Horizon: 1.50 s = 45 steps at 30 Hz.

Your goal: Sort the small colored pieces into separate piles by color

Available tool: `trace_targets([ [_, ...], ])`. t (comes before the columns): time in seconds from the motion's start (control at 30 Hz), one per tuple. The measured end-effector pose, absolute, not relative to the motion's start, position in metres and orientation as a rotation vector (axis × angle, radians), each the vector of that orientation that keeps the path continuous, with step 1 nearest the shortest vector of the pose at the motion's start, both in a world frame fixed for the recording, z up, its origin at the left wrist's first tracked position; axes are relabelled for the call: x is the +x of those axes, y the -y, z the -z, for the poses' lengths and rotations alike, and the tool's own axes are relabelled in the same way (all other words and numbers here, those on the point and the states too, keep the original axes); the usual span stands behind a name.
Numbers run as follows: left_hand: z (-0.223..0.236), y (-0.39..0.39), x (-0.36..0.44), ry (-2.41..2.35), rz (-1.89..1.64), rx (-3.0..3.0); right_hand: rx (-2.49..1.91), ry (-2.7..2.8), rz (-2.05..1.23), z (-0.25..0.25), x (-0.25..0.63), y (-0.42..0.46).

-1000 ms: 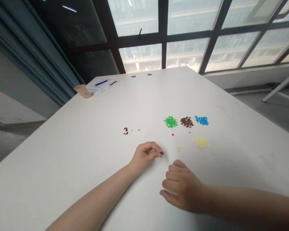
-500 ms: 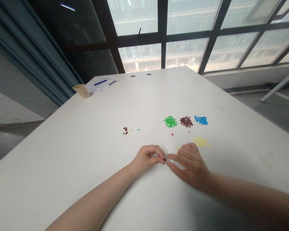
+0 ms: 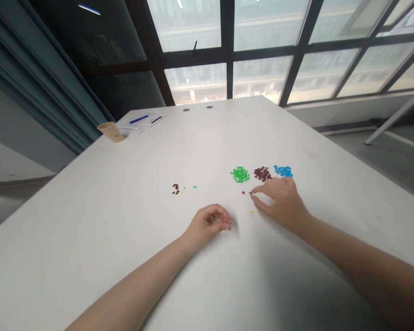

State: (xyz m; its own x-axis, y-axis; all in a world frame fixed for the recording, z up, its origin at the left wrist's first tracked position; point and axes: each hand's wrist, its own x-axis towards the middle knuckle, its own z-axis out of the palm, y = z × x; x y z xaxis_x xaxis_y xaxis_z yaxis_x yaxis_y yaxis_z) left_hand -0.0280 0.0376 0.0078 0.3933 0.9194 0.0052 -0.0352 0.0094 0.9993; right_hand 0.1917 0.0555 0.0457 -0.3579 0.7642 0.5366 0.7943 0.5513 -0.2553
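My left hand (image 3: 209,223) rests on the white table (image 3: 124,239) with its fingers curled into a pinch, and nothing shows between them. My right hand (image 3: 281,202) reaches forward and pinches a tiny dark brown piece (image 3: 251,193) at its fingertips, just right of a lone red piece (image 3: 243,192). Beyond it lie a green pile (image 3: 240,174), a brown pile (image 3: 262,173) and a blue pile (image 3: 283,171). A few yellow bits (image 3: 251,213) lie between my hands. My right hand covers the yellow pile.
A small mixed scatter of brown, yellow and green pieces (image 3: 177,189) lies to the left. At the far left corner stand a paper cup (image 3: 110,131) and papers with pens (image 3: 141,122). Windows run along the far side.
My left hand held a dark piece and met my right hand, which took it. My right hand then moved forward toward the piles; my left hand stayed curled.
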Motion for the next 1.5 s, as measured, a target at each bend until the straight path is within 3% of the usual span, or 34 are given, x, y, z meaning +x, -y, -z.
trace_targets([
  [0.23, -0.008, -0.039, -0.029, -0.907, -0.899, 1.367, -1.945, 2.164, -0.048, -0.027, 0.259, -0.118],
  [0.43, -0.008, -0.039, -0.029, -0.935, -0.893, 1.381, -2.001, 2.202, -0.056, -0.013, 0.261, -0.122],
  [0.83, -0.005, -0.039, -0.031, -0.985, -0.905, 1.504, -1.709, 2.077, -0.019, -0.024, 0.252, -0.117],
  [1.0, -0.008, -0.047, -0.044, -1.279, -0.969, 2.131, -1.212, 2.27, -0.143, -0.04, 0.195, -0.05],
  [1.1, -0.013, -0.06, -0.061, -1.623, -0.791, 2.522, -0.873, 2.554, -0.197, -0.032, 0.161, 0.004],
  [1.27, -0.019, -0.077, -0.091, -2.45, -0.295, 2.377, -0.637, 2.753, -0.345, -0.009, 0.148, 0.031],
  [1.5, -0.021, -0.077, -0.098, -2.667, 0.056, 2.179, -0.702, 2.746, -0.365, -0.014, 0.158, 0.011],
])
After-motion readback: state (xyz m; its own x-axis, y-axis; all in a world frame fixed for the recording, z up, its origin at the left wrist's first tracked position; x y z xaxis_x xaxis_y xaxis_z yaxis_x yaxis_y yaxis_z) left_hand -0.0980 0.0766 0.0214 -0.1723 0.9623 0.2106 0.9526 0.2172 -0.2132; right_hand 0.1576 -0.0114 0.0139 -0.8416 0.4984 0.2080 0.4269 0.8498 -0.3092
